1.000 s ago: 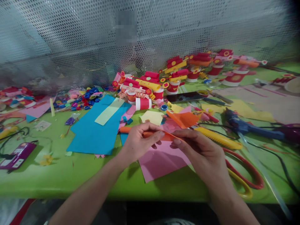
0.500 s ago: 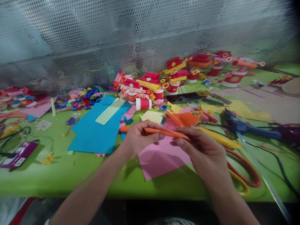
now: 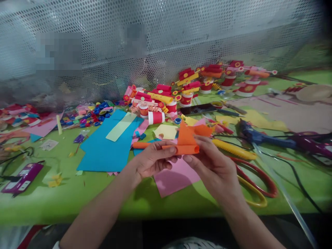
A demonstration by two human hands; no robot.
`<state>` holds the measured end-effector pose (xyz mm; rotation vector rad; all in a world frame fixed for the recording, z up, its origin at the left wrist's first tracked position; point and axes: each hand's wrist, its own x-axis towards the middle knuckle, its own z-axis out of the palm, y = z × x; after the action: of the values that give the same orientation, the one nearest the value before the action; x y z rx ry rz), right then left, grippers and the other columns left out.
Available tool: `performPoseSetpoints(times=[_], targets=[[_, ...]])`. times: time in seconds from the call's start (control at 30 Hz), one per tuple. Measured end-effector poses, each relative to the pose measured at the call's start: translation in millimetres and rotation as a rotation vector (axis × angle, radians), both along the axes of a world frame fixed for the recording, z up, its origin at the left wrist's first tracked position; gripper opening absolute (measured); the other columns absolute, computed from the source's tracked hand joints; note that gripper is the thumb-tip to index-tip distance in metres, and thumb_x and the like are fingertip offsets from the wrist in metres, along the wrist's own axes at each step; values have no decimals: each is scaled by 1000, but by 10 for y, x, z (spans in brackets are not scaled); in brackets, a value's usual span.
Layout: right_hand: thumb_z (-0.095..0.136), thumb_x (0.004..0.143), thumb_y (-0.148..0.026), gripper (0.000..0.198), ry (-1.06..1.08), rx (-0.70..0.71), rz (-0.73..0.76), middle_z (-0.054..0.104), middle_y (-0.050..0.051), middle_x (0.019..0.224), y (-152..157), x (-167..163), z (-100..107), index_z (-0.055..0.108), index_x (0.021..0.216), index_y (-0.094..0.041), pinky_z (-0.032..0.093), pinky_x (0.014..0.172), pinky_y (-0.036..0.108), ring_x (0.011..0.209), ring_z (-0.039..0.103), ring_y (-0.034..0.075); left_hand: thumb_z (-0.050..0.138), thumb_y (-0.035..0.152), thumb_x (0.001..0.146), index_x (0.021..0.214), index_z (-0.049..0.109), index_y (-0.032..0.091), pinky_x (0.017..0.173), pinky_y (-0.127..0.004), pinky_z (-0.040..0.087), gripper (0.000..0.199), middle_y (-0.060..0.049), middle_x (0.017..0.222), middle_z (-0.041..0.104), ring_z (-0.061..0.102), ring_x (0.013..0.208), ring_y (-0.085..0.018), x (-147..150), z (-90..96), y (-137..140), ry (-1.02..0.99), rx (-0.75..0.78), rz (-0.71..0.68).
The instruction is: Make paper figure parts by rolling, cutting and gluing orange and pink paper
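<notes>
Both hands hold one sheet of orange paper (image 3: 185,149) above the table, its near edge curled into a tube and a flap standing up behind. My left hand (image 3: 153,159) pinches the left part of the curl between thumb and fingers. At the right end, my right hand (image 3: 216,166) grips it, the thumb below and fingers partly hidden behind. Another orange paper roll (image 3: 140,145) lies just beyond my left hand. Under the hands is a pink sheet (image 3: 171,180), and to the left are blue sheets (image 3: 103,155) with a pale green strip (image 3: 121,126) on top.
Scissors with red and yellow handles (image 3: 261,183) lie by my right forearm. Beyond them are a yellow-handled tool (image 3: 234,149) and a blue glue gun (image 3: 259,133) with a cord. Decorated red-and-white paper cups (image 3: 156,118) stand at the back before a perforated metal screen (image 3: 103,45).
The orange paper has gone from a flat, edge-on piece to one with its near edge rolled into a tube and a raised flap. My right hand has shifted slightly left.
</notes>
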<state>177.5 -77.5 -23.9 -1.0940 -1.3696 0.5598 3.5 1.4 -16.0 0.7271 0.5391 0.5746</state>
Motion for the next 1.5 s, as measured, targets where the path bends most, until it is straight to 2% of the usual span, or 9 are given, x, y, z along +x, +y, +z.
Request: performPoseSetpoints(times=[0.23, 0.33, 0.43, 0.6, 0.9, 1.07, 1.2, 1.37, 1.5], targets=[[66, 98, -28, 23, -169, 56, -21, 78, 3, 113, -16, -84, 62, 69, 120, -31, 63, 69, 33, 87, 76, 20, 94, 44, 70, 107, 72, 18, 69, -24, 59, 50, -5, 93, 72, 69, 78, -13, 9, -24, 5, 91, 239, 9], [62, 100, -23, 26, -449, 163, -171, 79, 5, 117, 14, -59, 57, 67, 125, -28, 62, 77, 35, 90, 77, 21, 90, 41, 75, 111, 66, 21, 77, -27, 57, 48, -7, 112, 67, 67, 92, -16, 13, 20, -31, 265, 586, 306], [61, 100, -20, 27, -749, 268, -369, 79, 9, 123, 46, -46, 34, 67, 126, -23, 58, 78, 35, 101, 77, 26, 86, 36, 79, 95, 62, 20, 73, -24, 54, 33, -3, 100, 64, 64, 88, -14, 15, 64, -96, 319, 815, 519], [60, 100, -20, 31, -948, 271, -544, 80, 9, 120, 74, -56, -10, 69, 130, -23, 51, 60, 34, 88, 79, 25, 85, 27, 80, 99, 63, 22, 80, -28, 58, 29, -4, 105, 68, 68, 96, -17, 33, 97, -197, 217, 935, 458], [62, 99, -17, 35, -1012, 334, -544, 80, 8, 112, 100, -83, 10, 69, 132, -24, 55, 66, 32, 87, 77, 22, 74, 27, 92, 99, 66, 22, 80, -28, 61, 12, -5, 105, 75, 73, 97, -18, 45, 28, -193, 373, 1224, 514], [69, 96, -23, 47, -859, 363, -526, 76, 15, 120, 140, -33, -45, 59, 141, -20, 61, 68, 36, 85, 78, 25, 76, 28, 90, 93, 65, 21, 68, -23, 62, 13, -4, 97, 77, 76, 87, -16, 55, -20, -171, 356, 1256, 614], [76, 92, -33, 61, -355, 166, -368, 56, 19, 146, 134, 16, -106, 52, 148, -27, 65, 65, 36, 83, 76, 20, 75, 18, 91, 102, 63, 21, 75, -26, 65, 16, -8, 119, 78, 78, 96, -18, 44, -43, -167, 321, 1408, 746], [72, 93, -46, 36, 177, -175, 112, 74, 9, 116, 29, -18, -55, 69, 124, -28, 68, 74, 38, 95, 75, 23, 74, 8, 88, 106, 62, 20, 93, -34, 64, 25, -13, 125, 76, 75, 112, -23, 21, -60, -174, 471, 1845, 815], [73, 93, -44, 23, 351, -200, 151, 80, 3, 103, 10, -95, -34, 77, 110, -30, 66, 87, 40, 98, 76, 24, 71, 8, 90, 108, 62, 17, 93, -37, 65, 22, -19, 125, 75, 76, 111, -27, 59, -95, -210, 581, 2012, 741]])
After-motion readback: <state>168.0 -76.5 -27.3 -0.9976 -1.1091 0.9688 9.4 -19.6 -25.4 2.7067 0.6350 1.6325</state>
